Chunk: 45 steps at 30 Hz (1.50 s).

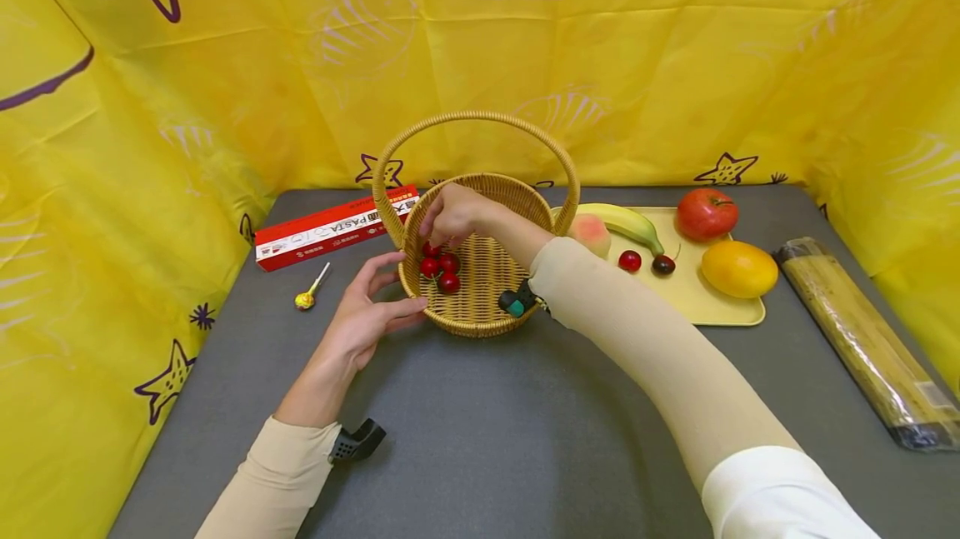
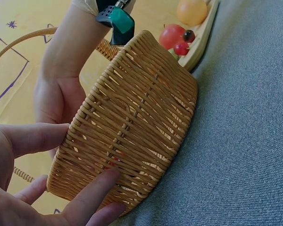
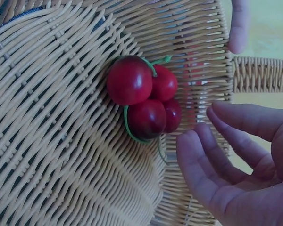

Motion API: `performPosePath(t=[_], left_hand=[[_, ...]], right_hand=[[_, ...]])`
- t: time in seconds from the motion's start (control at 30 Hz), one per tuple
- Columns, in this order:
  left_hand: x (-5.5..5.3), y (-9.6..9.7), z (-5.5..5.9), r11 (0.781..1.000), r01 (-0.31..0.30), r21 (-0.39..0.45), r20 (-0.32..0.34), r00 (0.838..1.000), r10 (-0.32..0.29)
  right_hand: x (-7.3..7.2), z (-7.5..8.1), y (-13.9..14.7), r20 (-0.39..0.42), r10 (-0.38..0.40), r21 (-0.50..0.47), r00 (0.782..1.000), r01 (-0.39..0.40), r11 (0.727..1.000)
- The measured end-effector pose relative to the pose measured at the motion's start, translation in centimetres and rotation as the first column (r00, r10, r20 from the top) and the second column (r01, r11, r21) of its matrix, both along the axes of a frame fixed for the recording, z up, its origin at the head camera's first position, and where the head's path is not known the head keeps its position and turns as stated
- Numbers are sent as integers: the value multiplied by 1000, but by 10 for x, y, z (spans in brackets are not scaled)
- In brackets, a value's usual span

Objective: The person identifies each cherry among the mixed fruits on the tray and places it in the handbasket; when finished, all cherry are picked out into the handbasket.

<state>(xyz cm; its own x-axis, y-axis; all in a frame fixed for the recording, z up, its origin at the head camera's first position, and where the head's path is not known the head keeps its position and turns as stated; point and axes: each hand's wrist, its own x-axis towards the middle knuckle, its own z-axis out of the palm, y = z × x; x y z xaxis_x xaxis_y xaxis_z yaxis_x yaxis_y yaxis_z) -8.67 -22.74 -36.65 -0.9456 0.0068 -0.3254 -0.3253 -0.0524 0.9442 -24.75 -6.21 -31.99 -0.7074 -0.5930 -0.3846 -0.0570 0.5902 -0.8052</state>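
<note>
Several dark red cherries (image 3: 129, 81) with green stems lie clustered on the floor of a round wicker basket (image 1: 491, 326), at its left side. My right hand (image 1: 459, 214) reaches in under the arched handle. In the right wrist view, its relaxed fingers (image 3: 193, 153) are beside the cherries, with nothing between them and the thumb. My left hand (image 1: 363, 314) holds the basket's left side. Thumb and a fingertip meet the rim while other fingers (image 2: 96, 188) press the outer wall.
Left of the basket lie a red pasta box (image 1: 333, 228) and a yellow lollipop (image 1: 305, 300). A cream tray (image 1: 686, 306) at the right bears a peach (image 1: 590, 235), banana (image 1: 622, 222), two cherries (image 1: 630, 261), tomato (image 1: 707, 214) and mango (image 1: 739, 269). Beyond it lies a wrapped bamboo roll (image 1: 862, 339).
</note>
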Motion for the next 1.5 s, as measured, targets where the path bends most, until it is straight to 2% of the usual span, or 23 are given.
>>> performPosePath(t=[0.47,0.63,0.8,1.03,1.27,1.5], left_hand=[[0,0,1,1000,0,0,12,1000,0],[0,1,2,1000,-5,-9,21,1000,5],[0,1,1,1000,-5,-17,18,1000,5],[-2,1,0,1000,-2,-13,22,1000,3],[-3,0,0,1000,-1,-15,27,1000,1],[-2,0,-1,1000,5,-14,20,1000,-5]], right_hand=[[12,11,18,21,23,-54,1000,-22,998],[20,14,29,-41,55,-76,998,-58,995],[31,19,42,-105,51,-110,993,-63,992],[47,28,57,-127,54,-170,990,-75,983],[57,31,71,-190,57,-202,980,-96,975],[65,33,86,-189,34,-242,981,-80,967]])
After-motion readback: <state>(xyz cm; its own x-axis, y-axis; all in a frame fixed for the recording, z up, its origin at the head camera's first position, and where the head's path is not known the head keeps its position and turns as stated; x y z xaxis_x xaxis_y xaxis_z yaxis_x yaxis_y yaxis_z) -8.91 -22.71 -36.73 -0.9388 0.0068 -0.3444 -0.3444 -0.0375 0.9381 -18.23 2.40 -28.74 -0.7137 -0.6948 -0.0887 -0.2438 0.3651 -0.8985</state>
